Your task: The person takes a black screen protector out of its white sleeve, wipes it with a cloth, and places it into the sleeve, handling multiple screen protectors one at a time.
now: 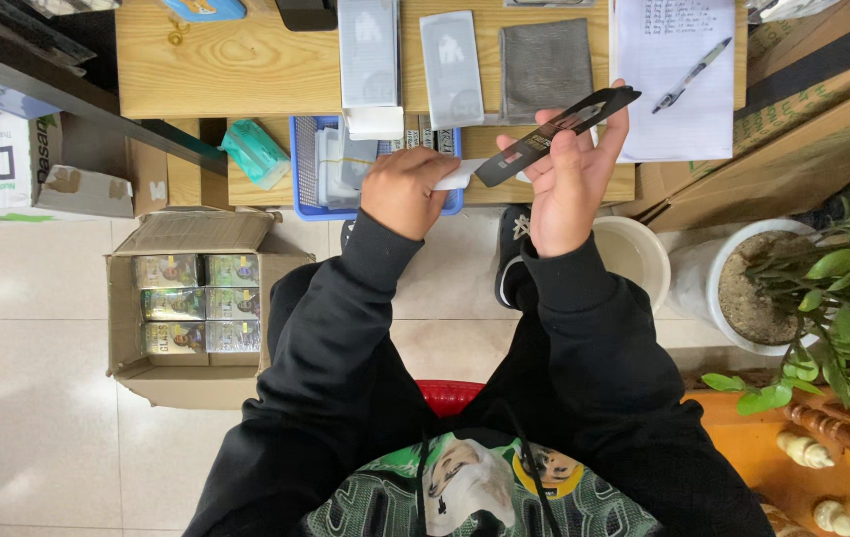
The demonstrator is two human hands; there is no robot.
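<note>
Your right hand [569, 189] held the thin black strip [556, 134] by fingertips only, raised above the worktop [246, 60]. Your left hand [403, 191] was closed on a white tool [460, 176] touching the strip's lower end. Pressure there could have twisted the strip loose.

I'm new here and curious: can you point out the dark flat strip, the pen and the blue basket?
Dark flat strip [556, 136], head view, its middle.
Pen [693, 72], head view, its barrel.
Blue basket [303, 164], head view, left wall.
</note>
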